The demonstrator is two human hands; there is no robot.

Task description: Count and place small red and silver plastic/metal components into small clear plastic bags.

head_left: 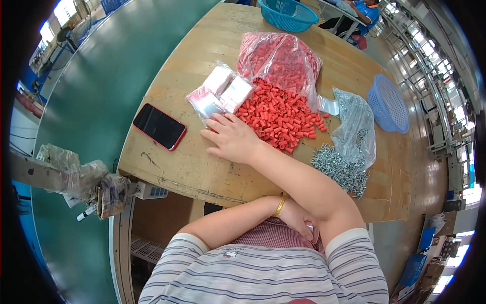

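Grip of R hand [234,139]: released, fingers spread at clear pkts [223,91].
Pkts lie on worktop [197,177], just beyond fingertips, L of red tubes [277,115]; contact can't be confirmed. For clean pick-up, pinch one pkt edge betw. thumb & index, lift straight, keep palm off tubes. Pose: R palm down, R arm [304,175] diagonal fr. lower right, screws [340,169] just beside it. Phone [160,126] L of hand; avoid knocking. L hand [296,215] tucked by R arm, fingers curled, poss. w/ small pale item [310,227]; its grip can't be told.
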